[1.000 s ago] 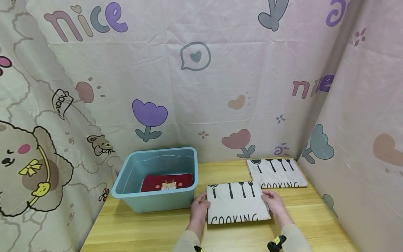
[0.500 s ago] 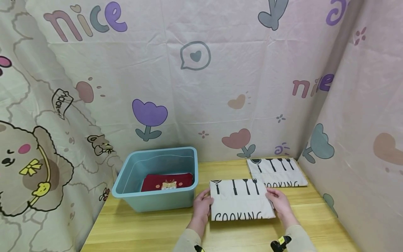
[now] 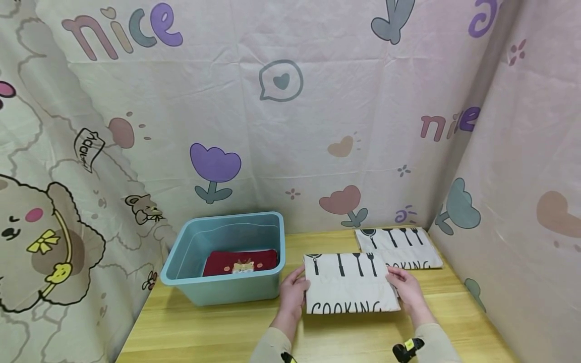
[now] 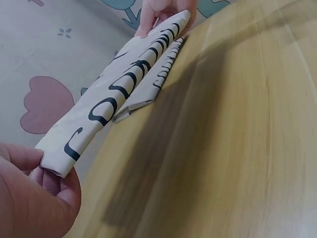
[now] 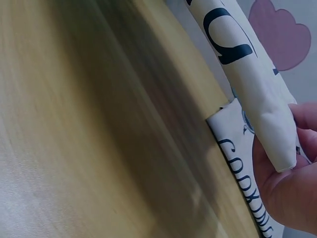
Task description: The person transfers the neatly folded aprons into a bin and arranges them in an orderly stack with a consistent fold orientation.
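Between both hands is a folded white cloth (image 3: 351, 285) printed with black kitchen utensils and the word COOKING. It hangs above the table, its shadow falling on the wood in the wrist views. My left hand (image 3: 292, 296) pinches its left edge, thumb on top and fingers beneath. At the opposite edge, my right hand (image 3: 407, 291) grips the cloth the same way. A second folded cloth (image 3: 408, 247) with the same print lies flat on the table behind, partly covered by the held one in the head view.
A light blue plastic bin (image 3: 227, 292) stands on the left of the wooden table (image 3: 204, 333). Inside it lies a dark red folded item (image 3: 263, 259) with a cartoon animal print. Patterned curtains (image 3: 281, 141) enclose the back and sides.
Both hands have carried the folded cloth a little to the right and upward, toward the second cloth. The bin and the second cloth have stayed in place.
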Available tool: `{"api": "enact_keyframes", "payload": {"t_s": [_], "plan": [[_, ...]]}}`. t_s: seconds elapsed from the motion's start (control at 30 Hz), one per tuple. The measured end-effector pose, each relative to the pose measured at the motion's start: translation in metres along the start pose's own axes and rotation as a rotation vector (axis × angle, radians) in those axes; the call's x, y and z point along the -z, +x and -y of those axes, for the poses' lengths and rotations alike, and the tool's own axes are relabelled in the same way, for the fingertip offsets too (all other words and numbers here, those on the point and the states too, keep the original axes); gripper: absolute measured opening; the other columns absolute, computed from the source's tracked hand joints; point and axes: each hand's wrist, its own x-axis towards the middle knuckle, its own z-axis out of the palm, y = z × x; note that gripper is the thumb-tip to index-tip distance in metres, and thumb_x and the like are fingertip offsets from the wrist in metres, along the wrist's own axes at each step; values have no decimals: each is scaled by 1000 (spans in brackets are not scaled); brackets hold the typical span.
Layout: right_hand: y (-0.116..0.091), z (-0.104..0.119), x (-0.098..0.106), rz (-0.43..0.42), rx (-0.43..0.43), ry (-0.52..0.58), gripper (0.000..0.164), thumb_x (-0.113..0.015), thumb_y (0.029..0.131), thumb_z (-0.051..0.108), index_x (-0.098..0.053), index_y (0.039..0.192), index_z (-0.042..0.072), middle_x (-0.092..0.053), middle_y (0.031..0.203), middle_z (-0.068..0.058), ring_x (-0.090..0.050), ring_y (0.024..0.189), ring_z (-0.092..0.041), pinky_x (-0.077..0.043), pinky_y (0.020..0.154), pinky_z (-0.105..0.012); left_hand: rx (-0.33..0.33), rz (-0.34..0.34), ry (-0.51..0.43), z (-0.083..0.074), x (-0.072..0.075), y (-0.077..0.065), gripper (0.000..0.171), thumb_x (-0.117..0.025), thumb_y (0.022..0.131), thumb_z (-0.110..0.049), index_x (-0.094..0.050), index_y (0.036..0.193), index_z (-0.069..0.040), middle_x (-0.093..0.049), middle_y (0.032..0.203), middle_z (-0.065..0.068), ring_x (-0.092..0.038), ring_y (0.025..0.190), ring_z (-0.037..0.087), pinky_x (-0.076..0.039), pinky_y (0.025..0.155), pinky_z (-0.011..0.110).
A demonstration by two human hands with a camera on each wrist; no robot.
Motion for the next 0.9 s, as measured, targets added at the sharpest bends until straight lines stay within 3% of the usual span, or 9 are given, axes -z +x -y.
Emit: {"api": "enact_keyframes", "payload": {"t_s": [0.17,0.5,0.7,0.9], "plan": [[-2,8,4,8,-4,14,45,-63,96,8,-48,134,-12,-59,96,7,-56,83,-5,-51,73,-21,-4,10,11,-8,-2,-2,57,-59,84,7,-55,140,-4,-68,107,10,-61,70,16,-47,53,25],[-4,23,9,-1,47,24,39,-62,97,6,-51,130,-11,-60,94,8,-56,85,-2,-50,76,-19,-29,40,-9,-23,-7,-8,57,-61,87,5,-53,142,-4,-67,112,11,-64,79,17,-52,60,28],[-5,29,10,-6,70,75,32,-61,97,4,-55,125,-10,-59,90,9,-56,82,-4,-51,72,-20,-33,60,-37,-34,-10,-12,56,-61,86,6,-54,141,-4,-66,105,8,-61,72,14,-46,52,23],[-6,36,11,-18,81,108,23,-62,96,3,-60,118,-1,-59,90,10,-55,84,-4,-49,74,-19,-56,77,-40,-48,-13,-19,54,-62,88,4,-54,141,-4,-66,112,12,-62,83,16,-48,58,25]]}}
